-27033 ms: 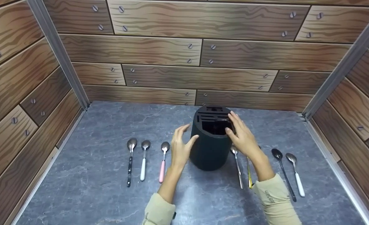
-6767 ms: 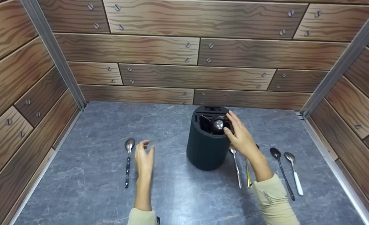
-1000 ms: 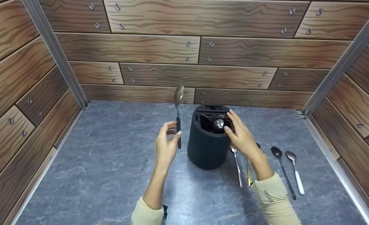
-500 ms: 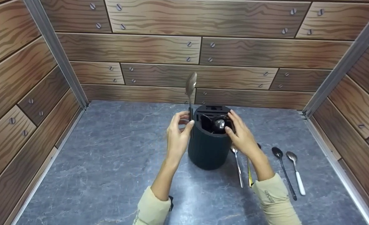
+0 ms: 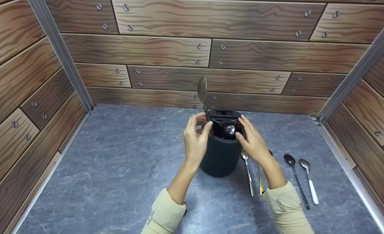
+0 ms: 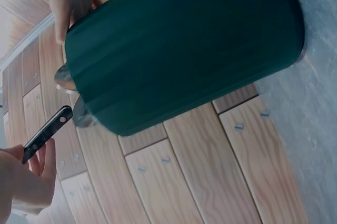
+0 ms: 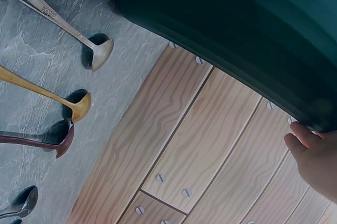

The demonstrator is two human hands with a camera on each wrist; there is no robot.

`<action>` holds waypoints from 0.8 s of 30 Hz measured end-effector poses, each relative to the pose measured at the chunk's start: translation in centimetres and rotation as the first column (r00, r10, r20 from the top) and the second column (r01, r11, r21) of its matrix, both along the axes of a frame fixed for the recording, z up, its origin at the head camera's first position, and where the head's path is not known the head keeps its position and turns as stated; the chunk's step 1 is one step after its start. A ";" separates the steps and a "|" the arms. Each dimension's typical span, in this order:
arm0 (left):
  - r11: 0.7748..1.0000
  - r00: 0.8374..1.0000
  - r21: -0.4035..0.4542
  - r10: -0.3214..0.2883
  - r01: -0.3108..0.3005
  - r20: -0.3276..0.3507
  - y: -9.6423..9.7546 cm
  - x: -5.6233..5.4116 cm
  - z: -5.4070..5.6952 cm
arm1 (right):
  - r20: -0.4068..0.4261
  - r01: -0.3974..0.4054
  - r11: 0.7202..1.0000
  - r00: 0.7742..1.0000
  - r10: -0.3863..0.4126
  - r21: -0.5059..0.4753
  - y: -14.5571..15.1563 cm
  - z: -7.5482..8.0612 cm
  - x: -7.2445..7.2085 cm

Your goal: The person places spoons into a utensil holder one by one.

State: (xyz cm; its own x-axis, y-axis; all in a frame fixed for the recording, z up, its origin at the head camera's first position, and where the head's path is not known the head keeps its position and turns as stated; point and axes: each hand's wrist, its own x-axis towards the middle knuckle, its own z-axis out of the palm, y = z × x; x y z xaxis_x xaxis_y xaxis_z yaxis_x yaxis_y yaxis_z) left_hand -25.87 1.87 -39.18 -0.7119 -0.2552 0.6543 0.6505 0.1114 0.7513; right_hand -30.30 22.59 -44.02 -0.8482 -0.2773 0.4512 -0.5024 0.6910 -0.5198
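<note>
A dark green, round utensil holder [image 5: 219,159] with a slotted black top stands on the table. Just over its left rim, my left hand [image 5: 196,139] pinches a large spoon [image 5: 202,88] by its black handle, bowl up and nearly upright. That riveted handle [image 6: 48,132] points its lower end toward the opening in the left wrist view. Several spoons sit inside the holder, among them one with a shiny round bowl [image 5: 229,129]. My right hand [image 5: 253,139] rests on the right rim, fingers extended and thumb by the opening.
Right of the holder lie a silver spoon [image 5: 248,175], a gold-handled spoon [image 5: 260,182] partly under the right arm, a black spoon [image 5: 296,180] and a white-handled spoon [image 5: 309,182]. Wood-patterned walls [image 5: 166,52] enclose the grey table [image 5: 120,169].
My left hand has carried the black-handled spoon from the table's left side rightward to the holder's rim. Earlier, the pink-handled and left white-handled spoons left the table. My right hand stays put.
</note>
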 end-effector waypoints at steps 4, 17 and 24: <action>1.000 1.000 -0.021 0.001 -0.001 -0.022 0.7 -0.3 -0.8 | -0.002 -0.004 1.000 1.000 0.004 0.005 0.0 -0.1 -0.1; 0.911 0.986 -0.380 0.167 -0.159 -0.013 1.9 -0.9 -3.6 | 0.005 0.001 1.000 1.000 -0.001 -0.004 0.0 -0.1 0.0; 0.895 0.984 -0.411 0.167 -0.176 -0.058 1.8 -1.0 -4.8 | -0.002 0.007 1.000 1.000 -0.007 0.005 0.1 -0.1 0.0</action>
